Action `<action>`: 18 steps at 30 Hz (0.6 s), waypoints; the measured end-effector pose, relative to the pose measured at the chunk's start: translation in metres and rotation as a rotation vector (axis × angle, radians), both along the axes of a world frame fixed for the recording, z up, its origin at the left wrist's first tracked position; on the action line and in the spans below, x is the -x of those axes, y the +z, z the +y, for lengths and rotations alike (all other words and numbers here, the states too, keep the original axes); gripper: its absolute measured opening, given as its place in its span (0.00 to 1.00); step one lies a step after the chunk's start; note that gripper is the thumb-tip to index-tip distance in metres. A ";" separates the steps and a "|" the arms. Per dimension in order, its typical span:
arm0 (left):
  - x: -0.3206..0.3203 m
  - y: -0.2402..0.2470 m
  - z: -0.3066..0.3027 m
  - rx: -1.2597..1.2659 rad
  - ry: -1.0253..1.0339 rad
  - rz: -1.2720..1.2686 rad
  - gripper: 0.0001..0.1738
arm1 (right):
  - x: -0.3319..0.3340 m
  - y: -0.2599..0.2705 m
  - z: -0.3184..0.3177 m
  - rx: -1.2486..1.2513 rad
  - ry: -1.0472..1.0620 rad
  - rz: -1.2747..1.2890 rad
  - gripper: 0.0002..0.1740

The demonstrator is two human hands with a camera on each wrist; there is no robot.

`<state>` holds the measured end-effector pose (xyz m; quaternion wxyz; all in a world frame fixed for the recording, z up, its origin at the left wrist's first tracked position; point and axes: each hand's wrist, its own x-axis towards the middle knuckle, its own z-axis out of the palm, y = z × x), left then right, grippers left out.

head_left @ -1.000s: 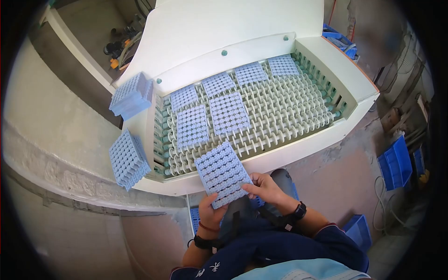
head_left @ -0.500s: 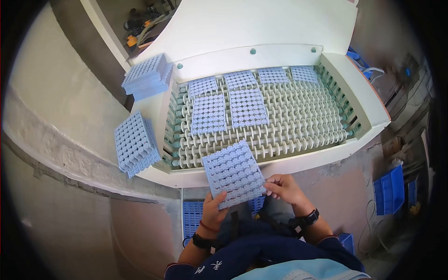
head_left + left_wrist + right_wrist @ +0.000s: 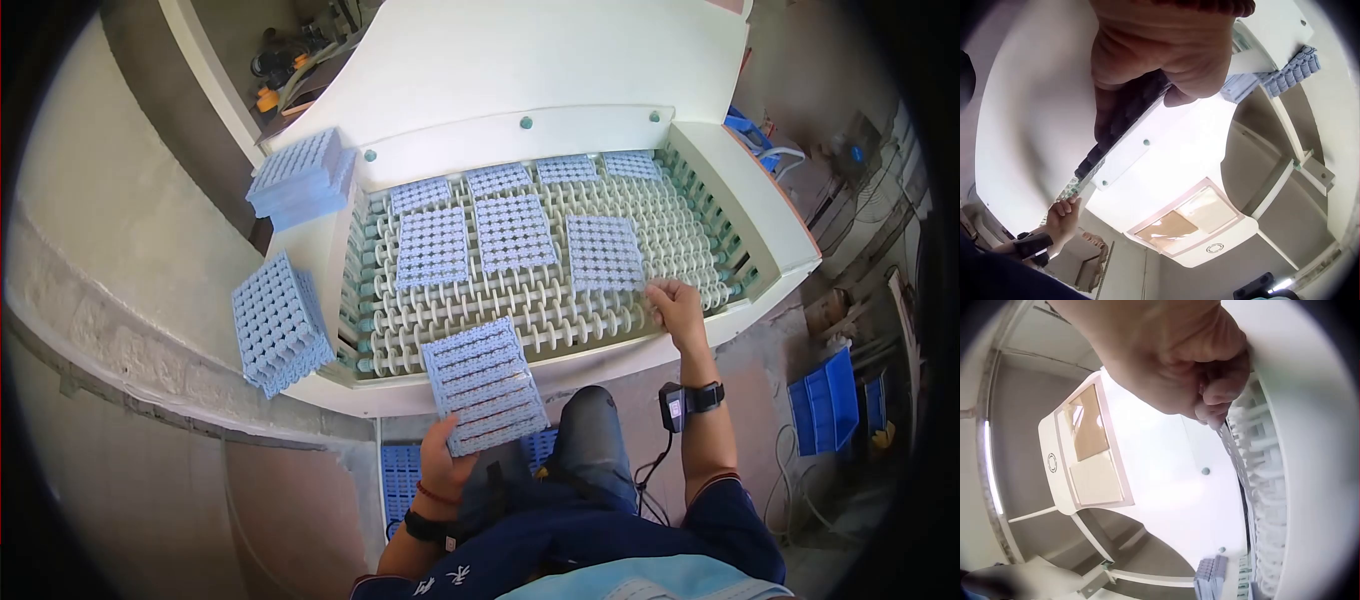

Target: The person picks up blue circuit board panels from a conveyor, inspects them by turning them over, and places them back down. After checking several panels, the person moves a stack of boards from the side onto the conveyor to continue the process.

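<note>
My left hand [image 3: 446, 455] grips a light-blue grid panel [image 3: 484, 385], or a thin stack of them, in front of the machine, thumb on top. In the left wrist view, the fingers [image 3: 1105, 115] wrap its edge, which looks dark there. At the roller bed [image 3: 640, 318], my right hand [image 3: 680, 310] pinches the near right corner of another light-blue grid panel [image 3: 605, 252] lying flat on the rollers. Curled fingertips [image 3: 1215, 412] meet that panel's edge in the right wrist view. Two more panels [image 3: 432, 247] lie left of it, with a row of several behind them [image 3: 498, 179].
Two stacks of blue panels, one at the back [image 3: 300, 180] and one nearer [image 3: 280, 325], sit on the machine's left side. A white hood [image 3: 540, 60] rises behind the rollers. Blue crates [image 3: 825, 402] stand on the floor at right; my knees are below the front edge.
The right hand has left the held panel and reached forward and right, bringing a separate panel onto the rollers. The left hand still holds its panel near the front edge.
</note>
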<state>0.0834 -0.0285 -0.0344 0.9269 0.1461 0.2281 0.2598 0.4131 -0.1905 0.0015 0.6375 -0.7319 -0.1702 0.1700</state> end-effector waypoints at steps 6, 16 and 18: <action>-0.006 0.001 -0.003 -0.168 0.029 0.086 0.17 | 0.026 0.015 0.002 0.065 -0.006 -0.157 0.13; -0.016 0.007 -0.011 -0.281 -0.059 0.039 0.17 | 0.116 0.004 0.008 0.086 0.628 0.280 0.10; -0.012 0.007 -0.011 -0.293 -0.066 0.046 0.19 | 0.097 0.001 0.002 0.017 0.445 0.346 0.11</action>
